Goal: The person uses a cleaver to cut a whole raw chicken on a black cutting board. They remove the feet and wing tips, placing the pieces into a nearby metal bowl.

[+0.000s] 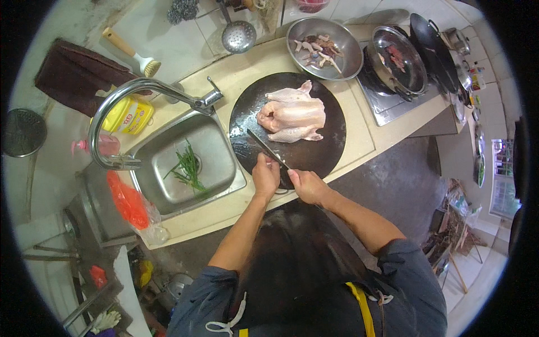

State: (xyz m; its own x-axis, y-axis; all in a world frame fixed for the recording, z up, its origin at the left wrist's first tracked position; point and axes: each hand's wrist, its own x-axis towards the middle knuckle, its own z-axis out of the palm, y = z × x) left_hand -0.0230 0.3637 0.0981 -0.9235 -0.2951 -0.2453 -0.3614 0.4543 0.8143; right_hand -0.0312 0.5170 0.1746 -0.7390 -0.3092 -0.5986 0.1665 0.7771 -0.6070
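Note:
A plucked whole chicken carcass lies on a round dark cutting board. My right hand grips the handle of a kitchen knife, whose blade points up and to the left, below the carcass. At the board's lower edge, my left hand is bent beside the blade, fingertips close together; small pale bits lie by them, and whether it holds any cannot be told. Both hands are apart from the carcass.
Left of the board, a steel sink holds green stalks under a curved faucet. A steel bowl with meat pieces stands behind the board. Another metal bowl sits on the stove. A red plastic bag lies by the sink.

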